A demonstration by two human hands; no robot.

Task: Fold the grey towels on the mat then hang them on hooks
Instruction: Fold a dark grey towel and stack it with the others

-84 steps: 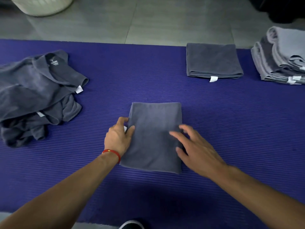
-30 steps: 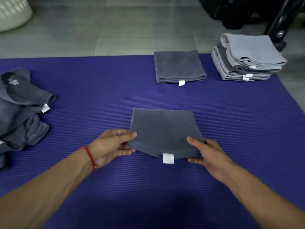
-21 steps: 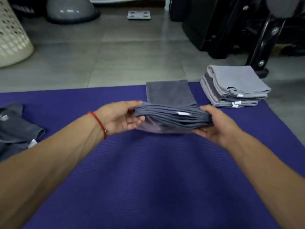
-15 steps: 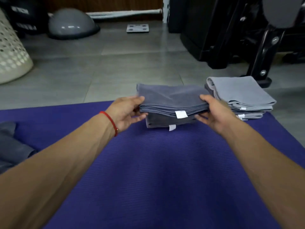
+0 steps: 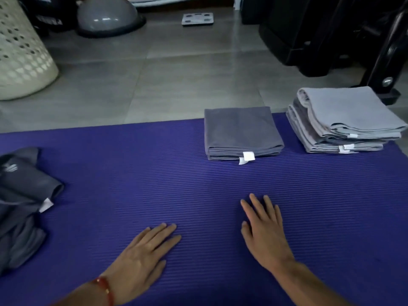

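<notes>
A purple ribbed mat [image 5: 198, 191] fills the lower view. At its far edge two folded dark grey towels [image 5: 240, 131] lie stacked, white tags facing me. To their right stands a taller stack of folded light grey towels [image 5: 344, 120]. A loose heap of unfolded dark grey towels [image 5: 22, 202] lies at the mat's left side. My left hand [image 5: 143, 259], with a red bracelet at the wrist, and my right hand [image 5: 265, 230] lie flat over the mat's near middle with straight fingers, holding nothing.
Beyond the mat is a grey tiled floor. A cream perforated laundry basket [image 5: 19, 54] stands far left, a grey half-dome ball [image 5: 108, 14] and a flat scale [image 5: 197, 18] at the back, black gym equipment [image 5: 331, 34] at the far right.
Both hands lifted the freshly folded towel, set it on the dark folded towel at the far edge, let go and drew back to the mat's near middle.
</notes>
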